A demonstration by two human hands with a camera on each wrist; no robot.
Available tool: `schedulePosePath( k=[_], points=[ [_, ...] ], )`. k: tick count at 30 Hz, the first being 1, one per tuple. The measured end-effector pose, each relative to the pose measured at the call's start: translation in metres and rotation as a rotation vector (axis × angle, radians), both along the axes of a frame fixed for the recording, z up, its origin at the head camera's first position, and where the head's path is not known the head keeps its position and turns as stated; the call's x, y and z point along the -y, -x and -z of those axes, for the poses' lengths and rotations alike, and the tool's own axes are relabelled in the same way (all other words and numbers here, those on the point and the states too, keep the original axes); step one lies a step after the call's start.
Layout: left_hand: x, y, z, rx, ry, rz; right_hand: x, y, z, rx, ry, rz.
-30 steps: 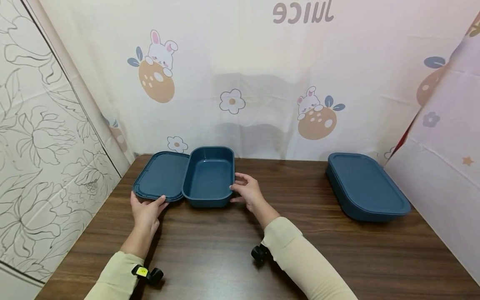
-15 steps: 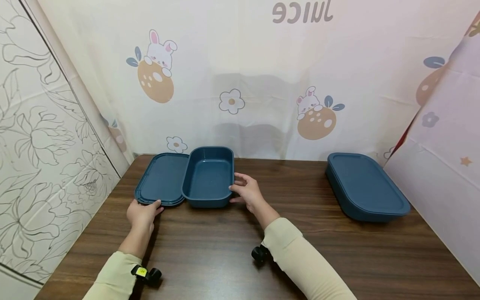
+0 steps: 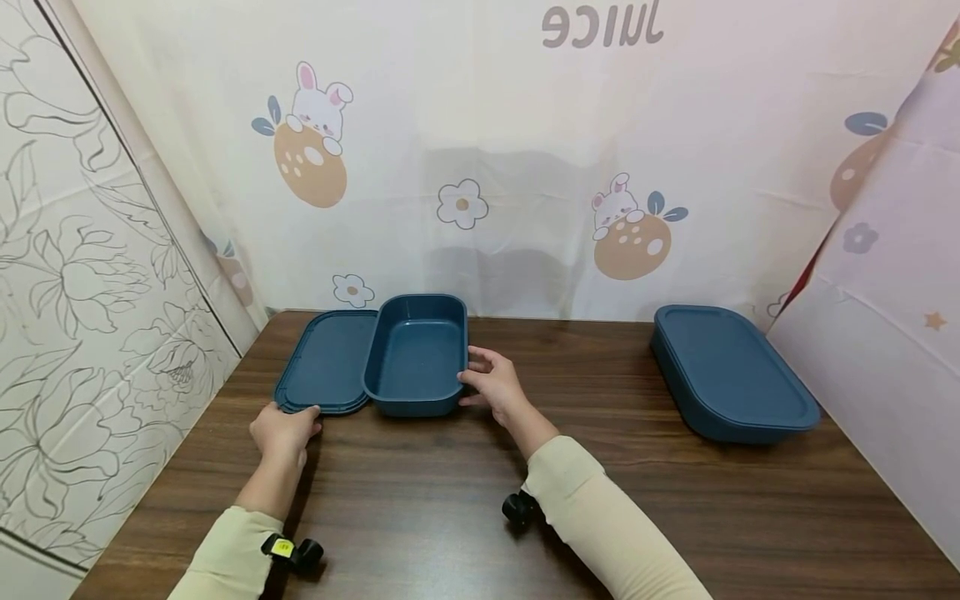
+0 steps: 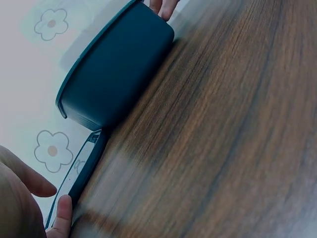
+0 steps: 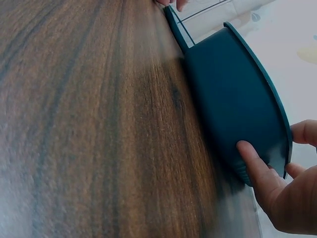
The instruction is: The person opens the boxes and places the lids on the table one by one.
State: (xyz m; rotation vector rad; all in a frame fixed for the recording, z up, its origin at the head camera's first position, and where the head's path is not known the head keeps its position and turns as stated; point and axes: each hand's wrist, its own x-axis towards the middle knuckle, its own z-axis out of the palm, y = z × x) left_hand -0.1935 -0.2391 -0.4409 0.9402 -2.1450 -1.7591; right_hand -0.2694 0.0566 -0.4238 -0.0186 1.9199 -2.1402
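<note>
Three pale coverings wall in the room: a back cloth (image 3: pixel 480 100) with rabbits, tan fruit, outlined flowers and mirrored lettering; a left panel (image 3: pixel 82 275) of line-drawn blooms edged in black; and a pinkish right cloth (image 3: pixel 900 292). Grey shadows fall across the middle of the back cloth. Below it runs the counter (image 3: pixel 420 500), dark brown wood with streaked grain and a soft sheen on the near middle. On its right sits a blue box (image 3: pixel 731 375) with its cover on. At far left of centre stands an uncovered blue tub (image 3: pixel 416 408), upright. Just left of it, its flat lid (image 3: pixel 330 362) lies on the wood. The right grip (image 3: pixel 495 385) clasps the tub's right side, fingers on rim and wall; the left grip (image 3: pixel 282 432) holds the lid's near edge by the left corner. Small black cameras (image 3: pixel 307 554) sit at the pale sleeves' (image 3: pixel 622 517) cuffs.
</note>
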Motion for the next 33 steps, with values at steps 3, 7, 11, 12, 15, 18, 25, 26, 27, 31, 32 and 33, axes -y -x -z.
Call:
schedulePosePath(
  k=[3, 7, 11, 12, 15, 18, 25, 26, 27, 31, 32, 33],
  points=[
    [-0.001, -0.001, -0.001, 0.012, 0.004, -0.006, 0.0, 0.0, 0.001, -0.005, -0.003, -0.001],
    [-0.004, -0.002, 0.0, 0.007, 0.016, -0.011, 0.001, 0.002, 0.004, -0.006, -0.011, 0.016],
    [-0.005, -0.002, 0.0, -0.018, 0.023, -0.019, 0.0, 0.0, 0.002, 0.009, -0.017, 0.017],
    [-0.005, -0.002, -0.001, -0.026, 0.024, -0.019, 0.0, 0.0, 0.002, 0.014, -0.016, 0.018],
    [-0.005, -0.001, -0.001, -0.034, 0.044, -0.017, -0.002, -0.002, 0.0, 0.024, -0.012, 0.017],
    [-0.005, -0.001, -0.001, -0.03, 0.08, -0.002, -0.004, -0.004, -0.001, 0.02, -0.005, 0.02],
    [-0.008, -0.001, -0.004, -0.044, 0.157, 0.023, -0.013, -0.006, -0.002, -0.002, -0.03, 0.03],
    [-0.009, -0.001, -0.005, -0.054, 0.179, 0.024, -0.014, -0.007, -0.002, -0.011, -0.041, 0.031],
    [-0.01, -0.001, -0.006, -0.063, 0.201, 0.03, -0.015, -0.007, -0.002, -0.017, -0.053, 0.034],
    [-0.012, 0.001, -0.008, -0.136, 0.302, 0.078, -0.02, -0.009, -0.003, -0.07, -0.137, 0.052],
    [-0.012, 0.002, -0.008, -0.156, 0.33, 0.1, -0.021, -0.01, -0.002, -0.086, -0.164, 0.057],
    [-0.012, 0.002, -0.008, -0.173, 0.359, 0.128, -0.023, -0.01, -0.002, -0.103, -0.194, 0.062]
  ],
)
